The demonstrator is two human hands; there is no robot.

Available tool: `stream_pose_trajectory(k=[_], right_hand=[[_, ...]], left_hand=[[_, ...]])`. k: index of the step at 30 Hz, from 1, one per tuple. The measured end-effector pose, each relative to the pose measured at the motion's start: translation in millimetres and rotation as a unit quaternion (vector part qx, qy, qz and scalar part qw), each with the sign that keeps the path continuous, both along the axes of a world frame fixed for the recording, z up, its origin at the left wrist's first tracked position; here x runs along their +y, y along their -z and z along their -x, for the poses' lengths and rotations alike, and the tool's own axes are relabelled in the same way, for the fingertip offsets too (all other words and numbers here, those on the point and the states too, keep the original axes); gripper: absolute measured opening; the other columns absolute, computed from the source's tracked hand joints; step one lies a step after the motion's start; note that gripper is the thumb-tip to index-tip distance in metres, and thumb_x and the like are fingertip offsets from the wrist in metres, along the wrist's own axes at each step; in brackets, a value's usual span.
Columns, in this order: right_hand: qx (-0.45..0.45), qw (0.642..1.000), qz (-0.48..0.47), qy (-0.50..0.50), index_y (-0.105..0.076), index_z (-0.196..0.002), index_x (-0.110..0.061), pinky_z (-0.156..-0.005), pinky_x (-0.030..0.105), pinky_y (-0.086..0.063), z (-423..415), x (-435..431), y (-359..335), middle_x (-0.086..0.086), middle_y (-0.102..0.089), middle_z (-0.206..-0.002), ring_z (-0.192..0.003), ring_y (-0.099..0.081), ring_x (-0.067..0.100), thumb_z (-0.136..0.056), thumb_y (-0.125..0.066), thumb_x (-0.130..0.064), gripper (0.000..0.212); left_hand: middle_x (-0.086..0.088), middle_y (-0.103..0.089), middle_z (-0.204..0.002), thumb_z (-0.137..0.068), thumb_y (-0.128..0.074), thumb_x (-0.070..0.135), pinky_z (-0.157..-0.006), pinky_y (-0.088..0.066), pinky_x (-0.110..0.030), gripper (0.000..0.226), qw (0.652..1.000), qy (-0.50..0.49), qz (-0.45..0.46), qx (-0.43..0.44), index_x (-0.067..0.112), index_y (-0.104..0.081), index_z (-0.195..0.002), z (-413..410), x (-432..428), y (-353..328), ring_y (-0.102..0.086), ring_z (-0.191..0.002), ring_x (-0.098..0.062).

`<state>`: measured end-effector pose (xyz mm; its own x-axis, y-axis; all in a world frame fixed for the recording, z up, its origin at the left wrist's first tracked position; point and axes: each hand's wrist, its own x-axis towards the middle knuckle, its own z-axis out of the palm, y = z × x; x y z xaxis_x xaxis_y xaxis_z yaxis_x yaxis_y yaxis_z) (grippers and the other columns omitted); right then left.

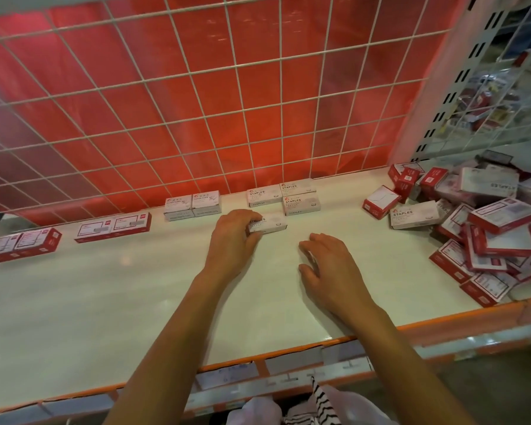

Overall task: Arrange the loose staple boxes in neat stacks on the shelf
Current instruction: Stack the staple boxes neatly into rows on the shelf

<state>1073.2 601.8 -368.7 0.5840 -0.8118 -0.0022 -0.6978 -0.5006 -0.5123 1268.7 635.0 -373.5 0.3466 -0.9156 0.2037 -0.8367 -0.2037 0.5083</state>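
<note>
Left hand (232, 233) on a white staple box (270, 223) on the shelf (105, 286); right hand (325, 262) idle.
The left hand's fingers curl round the box's left end; it lies flat, just in front of three matching boxes (284, 194) by the wire grid (196, 102). The right hand rests on the shelf, fingers loosely bent, holding nothing. A heap of loose boxes (488, 237) sits far right.

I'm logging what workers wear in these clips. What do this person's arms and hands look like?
The left arm and right arm are bare: no sleeves, watch or bracelet in view. The left hand and right hand are ungloved, with no rings that I can make out. Black-and-white striped cloth shows at the bottom edge.
</note>
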Motion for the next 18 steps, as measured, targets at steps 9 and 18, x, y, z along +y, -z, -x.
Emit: stream_pose_trajectory(k=[9, 18], right_hand=[[0.005, 1.000, 0.000, 0.000, -0.049, -0.136, -0.018, -0.114, 0.026, -0.017, -2.4, -3.3, -1.0, 0.001, -0.039, -0.148, -0.138, -0.027, 0.017, -0.095, -0.052, -0.026, 0.042], [0.004, 1.000, -0.013, 0.004, -0.049, -0.136, -0.020, -0.113, 0.025, -0.018, -7.0, -6.5, -0.4, -0.001, -0.038, -0.147, -0.138, -0.026, 0.015, -0.095, -0.052, -0.027, 0.042]], left_hand=[[-0.010, -0.063, -0.117, -0.085, -0.067, 0.013, -0.088, -0.041, -0.030, 0.029, 1.000, -0.012, -0.011, -0.015, 0.011, -0.067, -0.114, -3.7, -19.2, 1.8, -0.057, -0.106, -0.028], [-0.008, -0.059, -0.119, -0.087, -0.066, 0.014, -0.093, -0.045, -0.033, 0.029, 0.999, -0.037, -0.003, -0.023, 0.010, -0.068, -0.115, -2.8, -23.0, 1.2, -0.060, -0.103, -0.027]])
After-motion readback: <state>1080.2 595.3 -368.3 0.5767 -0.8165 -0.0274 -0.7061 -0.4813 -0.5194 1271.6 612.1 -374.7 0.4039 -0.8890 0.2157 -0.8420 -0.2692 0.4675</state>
